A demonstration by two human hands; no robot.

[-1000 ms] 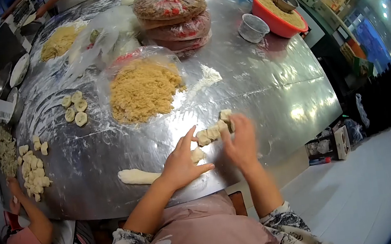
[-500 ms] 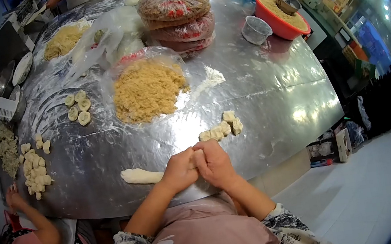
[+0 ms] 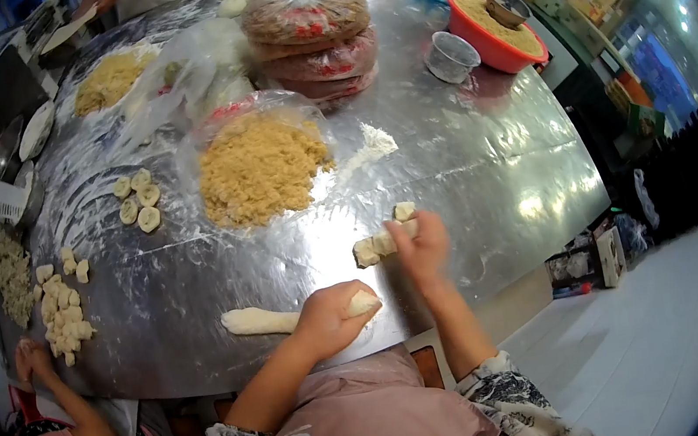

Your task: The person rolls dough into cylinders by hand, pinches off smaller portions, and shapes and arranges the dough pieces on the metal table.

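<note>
My left hand (image 3: 333, 319) is wrapped round a rope of dough (image 3: 260, 320); the long end lies on the metal table to the left, and a short end pokes out past my thumb. Up and to the right, my right hand (image 3: 423, 245) is at a row of dough pieces (image 3: 373, 247), its fingers closed at a piece that they partly cover. One more piece (image 3: 403, 210) sits just above these fingers. A crumbly yellow mound (image 3: 261, 168) on a plastic bag lies beyond my hands.
Several dough lumps (image 3: 64, 317) and round filled pieces (image 3: 149, 219) are at left, near a co-worker's hands (image 3: 30, 359). Stacked bags (image 3: 313, 46) stand at the back. A red basin (image 3: 495, 40) and a clear tub (image 3: 451, 57) are at back right.
My hands were together at the dough rope half a second ago. Now my right hand has moved up and right to the dough pieces, while my left keeps hold of the rope.
</note>
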